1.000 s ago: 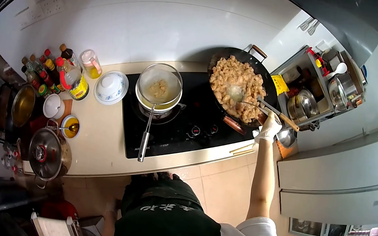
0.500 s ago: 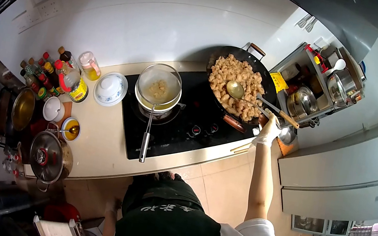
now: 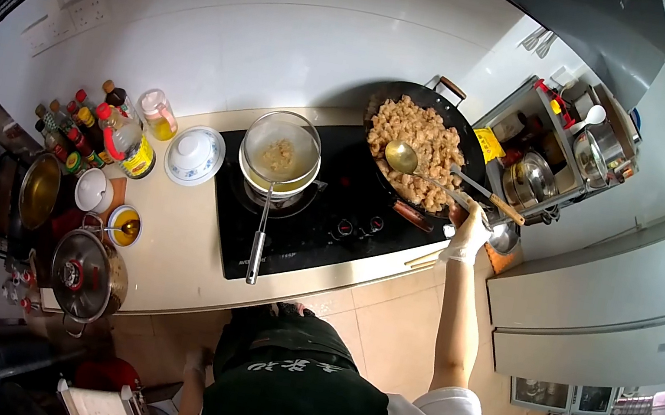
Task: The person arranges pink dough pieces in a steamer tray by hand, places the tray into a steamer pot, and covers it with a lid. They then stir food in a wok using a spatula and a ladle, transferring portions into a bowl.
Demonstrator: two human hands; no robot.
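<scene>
A black wok (image 3: 474, 148) on the right of the stove holds many browned chunks of food (image 3: 420, 130). My right hand (image 3: 469, 230), in a pale glove, is closed round the handle of a metal ladle (image 3: 402, 157), whose bowl rests over the food. A spatula with a wooden handle (image 3: 506, 208) leans on the wok's right rim, close to that hand. On the left burner a strainer (image 3: 282, 142) with some bits in it lies over a white pot. My left hand (image 3: 197, 359) hangs low beside the dark apron, small and dim, its fingers not clear.
Left on the counter are a lidded white bowl (image 3: 194, 156), several sauce bottles (image 3: 130, 143), a yellow-filled bowl (image 3: 124, 225) and a lidded steel pot (image 3: 88, 276). A rack (image 3: 565, 158) with pots stands right of the wok, near a fridge (image 3: 600, 288).
The ladle's bowl has moved slightly left over the food. My right hand has shifted a little downward and left with the handle.
</scene>
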